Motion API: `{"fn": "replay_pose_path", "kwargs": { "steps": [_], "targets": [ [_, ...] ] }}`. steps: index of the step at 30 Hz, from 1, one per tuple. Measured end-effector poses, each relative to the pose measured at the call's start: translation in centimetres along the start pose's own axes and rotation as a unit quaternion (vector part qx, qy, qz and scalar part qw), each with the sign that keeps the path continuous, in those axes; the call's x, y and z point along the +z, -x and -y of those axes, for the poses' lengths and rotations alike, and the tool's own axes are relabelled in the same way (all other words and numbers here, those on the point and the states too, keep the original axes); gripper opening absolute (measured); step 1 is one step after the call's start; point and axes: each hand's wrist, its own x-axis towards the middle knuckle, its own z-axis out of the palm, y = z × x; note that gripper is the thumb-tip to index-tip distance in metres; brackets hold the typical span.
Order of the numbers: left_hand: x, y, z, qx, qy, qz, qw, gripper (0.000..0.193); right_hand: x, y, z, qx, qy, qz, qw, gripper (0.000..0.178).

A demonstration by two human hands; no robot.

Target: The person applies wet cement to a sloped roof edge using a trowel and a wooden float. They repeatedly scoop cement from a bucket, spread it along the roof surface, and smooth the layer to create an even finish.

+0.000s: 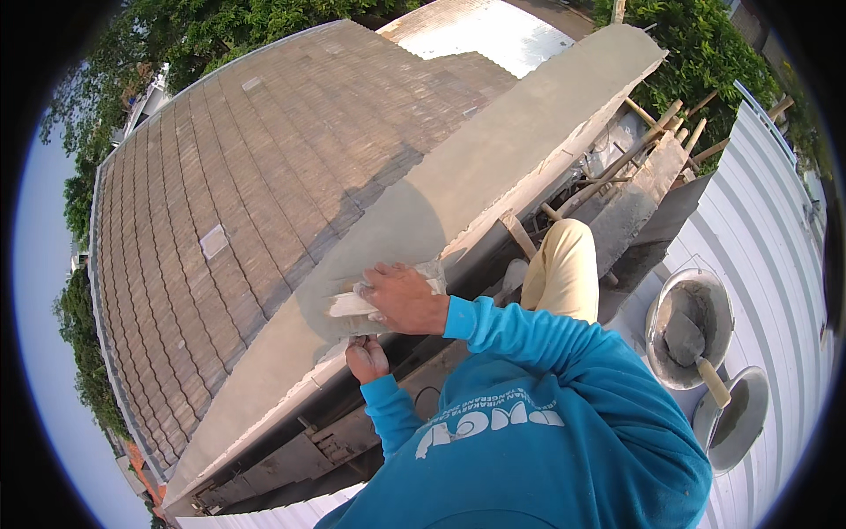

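My right hand [405,298] is closed over a flat, pale plastering float [349,304], which lies against the smooth grey plaster [511,141] on top of a long wall. Part of the float is covered by my fingers. Just below it, my left hand [367,357] is at the wall's near edge with its fingers curled together. What those fingers grip, if anything, is too small to make out. Around the float the plaster looks darker, partly under a shadow.
A tiled roof [211,176] slopes away beyond the wall. Wooden poles [652,132] and boards [643,203] stand along its near side. On the white corrugated metal sheeting [784,256] at right sit a mortar bucket [656,326] holding a trowel [687,342] and another bucket [762,410].
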Motion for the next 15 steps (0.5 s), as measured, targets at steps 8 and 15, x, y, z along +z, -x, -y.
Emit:
{"fn": "replay_pose_path", "kwargs": {
  "steps": [8, 15],
  "targets": [
    [-0.9, -1.8, 0.8, 0.007, 0.046, -0.023, 0.999, 0.035, -14.4, 8.8, -9.4, 0.300, -0.225, -0.323, 0.869, 0.057],
    [-6.1, -4.3, 0.8, 0.060, -0.336, 0.116, 0.933, 0.040, -21.6, 29.8, -15.8, 0.373, -0.345, -0.596, 0.622, 0.043]
  ]
}}
